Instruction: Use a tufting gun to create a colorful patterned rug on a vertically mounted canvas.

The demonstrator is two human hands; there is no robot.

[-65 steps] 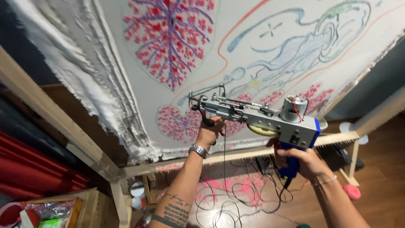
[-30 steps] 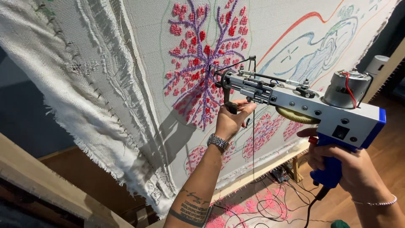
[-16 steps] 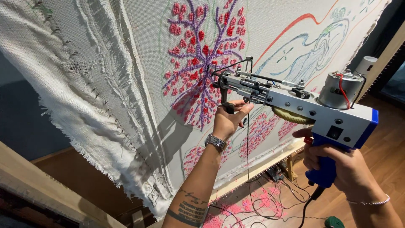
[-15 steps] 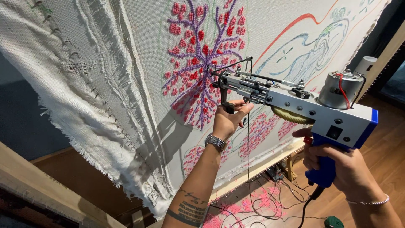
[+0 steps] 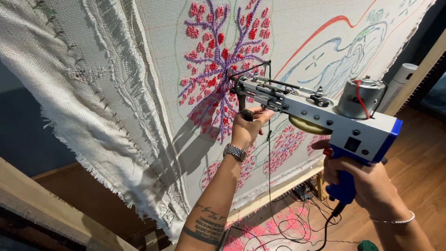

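With my right hand (image 5: 367,179) clamped on the blue pistol grip and my left hand (image 5: 246,128) closed on the front handle, I hold the grey-and-blue electric tufting gun (image 5: 320,111) against the stretched white backing cloth (image 5: 297,32), its needle at the tufted red-and-purple branching motif (image 5: 220,60), while right of that motif the drawn outlines remain mostly unfilled.

1 tufting gun (image 5: 320,114), 2 hands on it, left hand (image 5: 246,128), right hand (image 5: 367,179), 1 stretched cloth (image 5: 153,69) ahead of gun, 1 wristwatch (image 5: 234,152), 1 bead bracelet (image 5: 395,219), 1 wooden frame (image 5: 51,209) below cloth
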